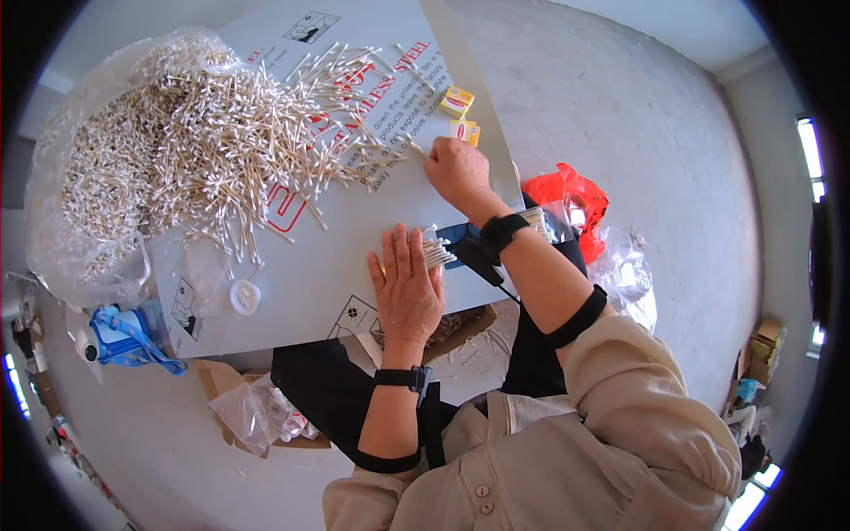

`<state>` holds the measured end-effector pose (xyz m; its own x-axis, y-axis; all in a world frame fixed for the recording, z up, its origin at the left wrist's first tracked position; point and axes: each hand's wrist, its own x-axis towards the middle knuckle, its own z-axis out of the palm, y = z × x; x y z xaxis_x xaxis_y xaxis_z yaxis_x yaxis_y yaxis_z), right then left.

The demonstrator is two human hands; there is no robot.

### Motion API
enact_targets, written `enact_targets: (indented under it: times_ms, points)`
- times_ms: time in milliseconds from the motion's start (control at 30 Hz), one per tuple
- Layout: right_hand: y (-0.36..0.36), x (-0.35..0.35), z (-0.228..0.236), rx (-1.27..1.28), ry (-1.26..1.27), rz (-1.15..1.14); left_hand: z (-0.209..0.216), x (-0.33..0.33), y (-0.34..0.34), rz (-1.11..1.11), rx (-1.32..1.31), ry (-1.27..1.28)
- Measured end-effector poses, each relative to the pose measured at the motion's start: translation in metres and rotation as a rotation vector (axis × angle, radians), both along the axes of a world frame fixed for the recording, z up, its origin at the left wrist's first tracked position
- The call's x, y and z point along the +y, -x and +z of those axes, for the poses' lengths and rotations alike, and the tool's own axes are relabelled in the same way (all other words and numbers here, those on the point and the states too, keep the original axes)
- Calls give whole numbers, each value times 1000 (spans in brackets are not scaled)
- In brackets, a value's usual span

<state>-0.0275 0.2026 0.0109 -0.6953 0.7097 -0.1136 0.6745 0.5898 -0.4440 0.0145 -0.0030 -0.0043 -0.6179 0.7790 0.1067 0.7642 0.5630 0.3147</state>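
Note:
My left hand [407, 288] lies flat on the table, fingers stretched out, its edge against a small bundle of cotton swabs [436, 252]. My right hand [459, 173] is closed near the table's right edge. A single cotton swab [413, 145] runs into its fingers; the grip itself is partly hidden. Just beyond that fist sit two small yellow boxes [456, 102]. To the left, a large heap of loose cotton swabs [230, 133] spills from a clear plastic bag [53, 221], with stray swabs fanned toward my right hand.
The table [310, 257] wears printed film. At its near left are a small round white tub [245, 296] and a blue bottle with a strap [124, 336]. A red bag [575, 199] and clear bag [627, 279] stand right. Cardboard boxes [221, 376] sit below.

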Motion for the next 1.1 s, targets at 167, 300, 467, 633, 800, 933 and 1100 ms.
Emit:
enact_targets:
  times_ms: [167,300,467,633,800,933,1100]
  points:
    - [-47,-8,-10,318,47,199,0,-2,-1,-2,-7,-19]
    - [-61,-10,1,401,207,519,0,-2,0,-21,0,-41]
    - [-50,-15,4,348,118,655,-1,-2,-2,-27,50,-29]
    - [-39,-11,8,191,-64,664,-3,-4,0,11,12,-58]
    - [-56,-9,-2,359,32,422,-7,-11,11,87,-145,-361]
    - [-63,-12,-8,468,86,339,-4,-20,35,231,-410,-622]
    - [-51,-15,-14,474,-22,460,1,2,67,144,-224,-498]
